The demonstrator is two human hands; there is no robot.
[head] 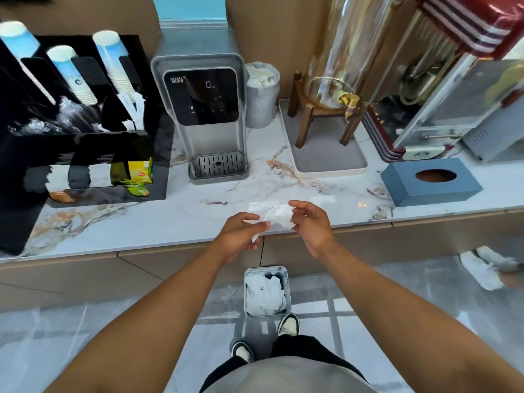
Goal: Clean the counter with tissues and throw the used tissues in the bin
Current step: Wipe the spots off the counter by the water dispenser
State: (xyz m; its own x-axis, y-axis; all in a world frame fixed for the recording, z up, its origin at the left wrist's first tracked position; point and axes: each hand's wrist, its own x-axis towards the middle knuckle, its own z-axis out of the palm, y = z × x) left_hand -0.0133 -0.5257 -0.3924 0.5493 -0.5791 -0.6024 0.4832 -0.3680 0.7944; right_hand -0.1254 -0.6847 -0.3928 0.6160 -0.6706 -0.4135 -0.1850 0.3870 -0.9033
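Observation:
A crumpled white tissue (276,216) is held between both hands just above the front edge of the marble counter (170,219). My left hand (241,236) pinches its lower left part and my right hand (312,225) grips its right side. Directly below, on the floor against the cabinet, stands an open square bin (266,292) holding several used white tissues. A blue tissue box (431,181) with an oval opening lies on the counter to the right; no tissue shows in its opening.
A grey water dispenser (204,114) stands at the back centre, a small grey bin (262,95) full of paper beside it. A black cup and tea organiser (79,123) fills the left. A glass drink dispenser on a tray (329,154) and a popcorn machine (453,95) are right.

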